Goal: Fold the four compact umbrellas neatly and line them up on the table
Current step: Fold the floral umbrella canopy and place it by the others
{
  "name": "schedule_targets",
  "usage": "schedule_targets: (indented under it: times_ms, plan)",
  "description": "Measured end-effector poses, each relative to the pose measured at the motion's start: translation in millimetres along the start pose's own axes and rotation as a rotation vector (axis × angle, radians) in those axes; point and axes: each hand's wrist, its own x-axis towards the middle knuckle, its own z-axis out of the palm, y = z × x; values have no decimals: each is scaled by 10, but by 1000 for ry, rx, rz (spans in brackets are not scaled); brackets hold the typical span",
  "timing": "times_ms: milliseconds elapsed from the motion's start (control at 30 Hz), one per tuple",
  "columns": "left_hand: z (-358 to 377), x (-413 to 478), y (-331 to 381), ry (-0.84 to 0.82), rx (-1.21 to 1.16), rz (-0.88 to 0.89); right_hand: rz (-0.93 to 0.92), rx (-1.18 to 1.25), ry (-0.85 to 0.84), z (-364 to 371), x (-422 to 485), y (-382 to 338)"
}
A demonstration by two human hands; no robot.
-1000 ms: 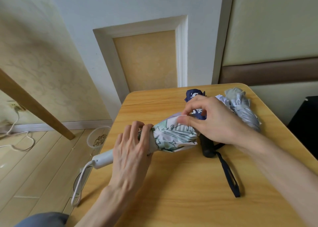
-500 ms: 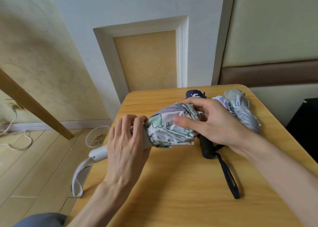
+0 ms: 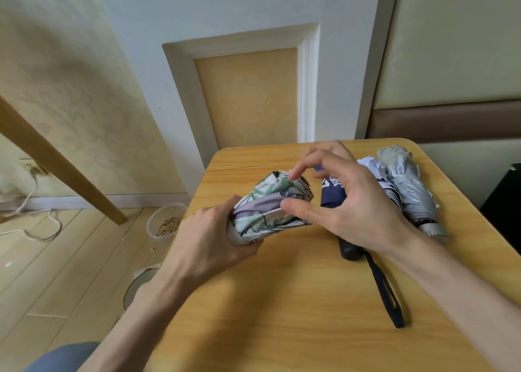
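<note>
A white umbrella with a green and lilac leaf print [image 3: 267,211] is held just above the wooden table [image 3: 282,315], its tip end pointing away from me. My left hand [image 3: 214,239] grips its handle end. My right hand [image 3: 346,202] pinches the canopy's far end between thumb and forefinger. Behind that hand lie a navy umbrella [image 3: 332,197] with a black handle [image 3: 351,252] and dark wrist strap [image 3: 384,290], a white striped umbrella [image 3: 377,174], and a silver umbrella [image 3: 408,185], side by side on the table's right.
The table's left edge drops to a wooden floor with a clear bowl of grain [image 3: 166,225] and a round bowl [image 3: 141,287]. A slanted wooden beam [image 3: 56,160] and white cables [image 3: 33,225] are at left. A wall stands behind the table.
The leaf-print umbrella has been turned so its tip points away from me. My left hand slid down over the handle, hiding it. My right hand moved to the canopy's far end.
</note>
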Motion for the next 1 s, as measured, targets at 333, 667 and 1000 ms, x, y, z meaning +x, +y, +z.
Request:
schedule_targets:
  times_ms: [333, 667, 1000]
  plan:
    - [88, -15, -2, 152, 122, 26, 99, -176, 58, -23, -5, -3]
    - [161, -16, 47, 171, 207, 61, 163, -122, 27, -12, -7, -38]
    - [239, -108, 88, 46, 285, 82, 301, 37, 89, -510, 108, -113]
